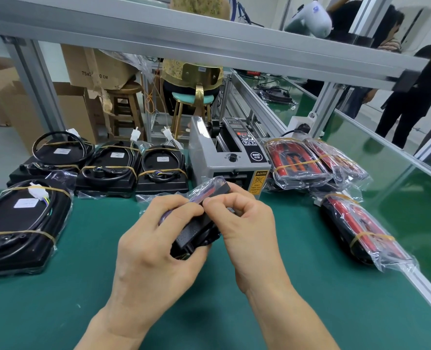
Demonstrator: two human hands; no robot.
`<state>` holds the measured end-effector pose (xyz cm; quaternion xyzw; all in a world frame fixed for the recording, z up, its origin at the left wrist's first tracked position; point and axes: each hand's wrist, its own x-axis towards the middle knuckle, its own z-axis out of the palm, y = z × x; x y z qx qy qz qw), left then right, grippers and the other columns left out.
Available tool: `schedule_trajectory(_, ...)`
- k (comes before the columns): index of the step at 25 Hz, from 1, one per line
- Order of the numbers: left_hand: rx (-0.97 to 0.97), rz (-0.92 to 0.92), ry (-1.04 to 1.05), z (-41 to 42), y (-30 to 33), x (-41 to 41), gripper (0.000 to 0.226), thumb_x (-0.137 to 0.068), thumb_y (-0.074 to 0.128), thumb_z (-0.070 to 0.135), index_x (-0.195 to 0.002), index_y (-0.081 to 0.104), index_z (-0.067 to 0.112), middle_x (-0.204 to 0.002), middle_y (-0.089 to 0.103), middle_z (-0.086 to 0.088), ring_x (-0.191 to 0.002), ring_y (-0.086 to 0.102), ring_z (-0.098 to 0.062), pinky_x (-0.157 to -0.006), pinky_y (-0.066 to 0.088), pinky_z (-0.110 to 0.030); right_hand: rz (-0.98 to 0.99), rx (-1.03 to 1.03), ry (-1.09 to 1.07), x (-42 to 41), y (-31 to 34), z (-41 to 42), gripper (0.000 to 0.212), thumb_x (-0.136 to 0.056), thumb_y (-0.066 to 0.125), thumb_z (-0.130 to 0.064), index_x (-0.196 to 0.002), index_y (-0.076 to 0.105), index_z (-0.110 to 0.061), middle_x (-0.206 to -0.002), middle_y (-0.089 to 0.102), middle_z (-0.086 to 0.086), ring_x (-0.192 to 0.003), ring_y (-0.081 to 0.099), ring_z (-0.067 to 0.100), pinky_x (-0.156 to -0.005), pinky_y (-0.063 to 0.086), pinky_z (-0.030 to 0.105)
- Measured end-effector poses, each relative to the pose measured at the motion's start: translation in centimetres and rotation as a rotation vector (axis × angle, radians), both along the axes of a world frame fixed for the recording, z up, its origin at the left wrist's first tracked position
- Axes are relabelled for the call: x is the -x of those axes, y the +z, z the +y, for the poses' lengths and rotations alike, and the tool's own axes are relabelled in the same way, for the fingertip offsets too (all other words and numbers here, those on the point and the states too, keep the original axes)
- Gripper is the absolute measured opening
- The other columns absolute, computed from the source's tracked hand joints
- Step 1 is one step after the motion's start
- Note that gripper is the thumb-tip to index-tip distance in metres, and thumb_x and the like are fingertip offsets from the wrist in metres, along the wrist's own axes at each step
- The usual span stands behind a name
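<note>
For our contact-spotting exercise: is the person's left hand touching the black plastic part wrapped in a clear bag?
Touching. The head view shows the left hand gripping the bagged black plastic part, with no gap between them.

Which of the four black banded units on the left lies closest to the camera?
The front-left unit, alone in front; the other three sit in a row behind it.

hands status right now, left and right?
Left hand: closed, gripping the black part inside its clear bag.
Right hand: closed, thumb and forefinger pinching the clear bag at the part's upper edge.
</note>
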<state>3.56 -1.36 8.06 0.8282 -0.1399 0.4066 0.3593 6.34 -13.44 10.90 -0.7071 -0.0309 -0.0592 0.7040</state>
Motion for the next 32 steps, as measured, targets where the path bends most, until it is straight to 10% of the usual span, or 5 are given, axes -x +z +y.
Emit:
schedule_trajectory(8,0.018,-0.015,0.0,-0.1,-0.2,0.2,0.035,-0.061,0.08,0.012,-0.095,0.071,0.009,-0.1,0.06,0.003,-0.083,0.059,-0.014,-0.079,0.049,-0.021,0.012,-0.027,-0.134,-0.9,-0.6,-0.8,0.017,-0.075,0.069,-0.005,-0.076,0.063,-0.022,-0.088,0.069,-0.004,-0.079,0.062,0.004,-0.073,0.046,0.021)
schedule_trajectory(14,0.126,0.026,-0.018,0.0,-0.2,0.0,0.046,-0.058,0.081,0.012,-0.1,0.063,0.015,-0.096,0.06,0.009,-0.089,0.057,-0.001,-0.082,0.042,-0.009,-0.134,0.085,0.049,-1.1,-0.7,-0.4,0.029,-0.078,0.072,-0.017,-0.103,0.062,-0.025,-0.114,0.063,0.001,-0.103,0.06,0.011,-0.094,0.047,0.033)
schedule_trajectory(19,0.193,0.04,-0.061,1.1,-0.2,-0.3,0.051,-0.055,0.081,0.019,-0.103,0.063,0.02,-0.1,0.062,0.014,-0.092,0.059,-0.001,-0.082,0.041,-0.009,-0.027,0.011,0.117,-2.2,-1.4,-0.9,0.045,-0.069,0.077,-0.028,-0.11,0.058,-0.032,-0.107,0.063,-0.01,-0.098,0.06,0.004,-0.086,0.049,0.021)
schedule_trajectory(27,1.065,0.26,-0.484,2.7,-2.9,-1.2,0.061,-0.044,0.065,-0.012,-0.092,0.076,0.024,-0.089,0.075,0.0,-0.077,0.07,-0.013,-0.073,0.056,-0.022,0.166,0.232,0.668,-2.6,-2.3,-5.7,0.08,-0.058,0.081,-0.026,-0.133,0.052,-0.025,-0.126,0.063,-0.008,-0.115,0.058,0.005,-0.092,0.047,0.023)
schedule_trajectory(32,1.083,0.427,-0.56,3.8,-4.5,-1.7,0.061,-0.044,0.067,-0.015,-0.094,0.076,0.019,-0.113,0.069,-0.01,-0.102,0.066,-0.019,-0.087,0.054,-0.026,-0.009,0.525,0.333,-1.9,-1.4,-6.0,0.092,-0.052,0.087,-0.037,-0.132,0.041,-0.046,-0.101,0.067,-0.021,-0.102,0.063,0.001,-0.086,0.045,0.02)
